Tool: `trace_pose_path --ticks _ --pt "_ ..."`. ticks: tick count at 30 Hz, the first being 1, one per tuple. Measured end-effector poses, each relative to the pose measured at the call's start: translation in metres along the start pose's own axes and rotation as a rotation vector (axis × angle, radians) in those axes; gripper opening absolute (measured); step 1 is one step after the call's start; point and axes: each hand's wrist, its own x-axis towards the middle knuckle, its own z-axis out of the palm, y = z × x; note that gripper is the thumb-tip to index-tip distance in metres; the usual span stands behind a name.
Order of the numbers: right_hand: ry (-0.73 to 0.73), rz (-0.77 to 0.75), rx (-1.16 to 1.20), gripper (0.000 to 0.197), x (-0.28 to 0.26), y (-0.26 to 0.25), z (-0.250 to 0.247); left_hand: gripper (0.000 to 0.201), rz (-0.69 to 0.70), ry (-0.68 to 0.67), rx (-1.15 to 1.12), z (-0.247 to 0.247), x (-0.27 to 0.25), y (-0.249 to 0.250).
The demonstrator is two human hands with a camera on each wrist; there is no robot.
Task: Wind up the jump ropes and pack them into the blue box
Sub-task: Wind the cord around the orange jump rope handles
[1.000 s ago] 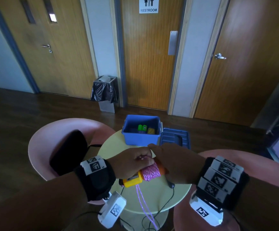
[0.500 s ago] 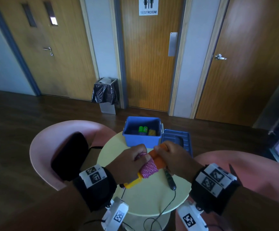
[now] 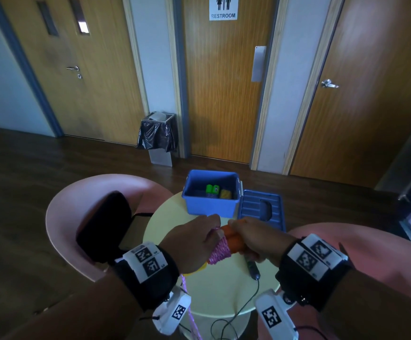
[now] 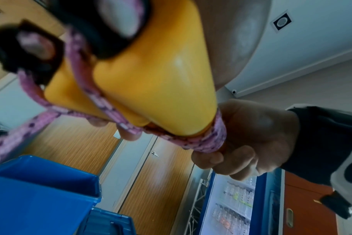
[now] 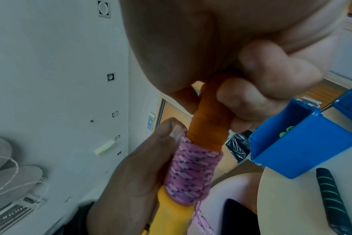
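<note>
Jump rope [image 3: 220, 251] with pink braided cord, held above the yellow round tabletop [image 3: 224, 290], just in front of the open blue box [image 3: 210, 207] and apart from it. Its two handles lie side by side, orange foam sleeves toward the right hand [image 3: 256, 241] and hard yellow ends [image 4: 151, 71] toward the left hand [image 3: 192, 244]. The right hand's grip is clamped around the orange foam [image 5: 209, 124]. The left hand's grip pinches the cord at the top of the wound coil [image 5: 191, 171], with the yellow ends under its palm. The cord looks soft, light and limp, so the turns probably loosen once tension drops; a loose tail [image 3: 187, 298] hangs below the left wrist. The foam likely gives a non-slip hold, whereas the glossy yellow plastic appears slippery. The bundle is best taken across the coil itself, pinning the last turn. A dark, green-striped handle [image 5: 329, 195] of another rope lies on the tabletop.
</note>
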Motion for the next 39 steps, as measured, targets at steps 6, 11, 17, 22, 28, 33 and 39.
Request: trace_pose_path --ticks 6,11,17,22,28,33,39 --pt "-0.02 -0.014 0.116 0.033 -0.003 -0.002 -0.005 0.02 0.038 0.023 0.025 0.002 0.005 0.003" --pt "0.081 -0.142 0.076 0.041 0.003 0.01 -0.009 0.022 0.02 0.0 -0.103 -0.001 0.014 0.002" --pt "0.041 -0.255 -0.294 0.038 -0.003 0.006 -0.025 0.022 -0.003 -0.26 -0.419 -0.016 0.022 -0.01" --pt "-0.046 -0.294 -0.246 0.033 -0.014 -0.002 -0.041 0.026 0.017 -0.299 -0.596 -0.027 0.024 -0.024" --pt "-0.162 -0.312 0.191 0.044 -0.029 -0.011 -0.042 0.029 0.075 -0.154 -0.778 -0.027 0.027 -0.017" --pt "-0.267 -0.362 0.62 0.051 -0.03 -0.019 -0.032 0.039 -0.126 -0.156 -1.302 -0.013 0.027 -0.013" --pt "-0.011 -0.365 0.791 0.038 -0.027 -0.033 -0.004 0.015 -0.177 0.331 -1.145 0.028 0.016 0.041"
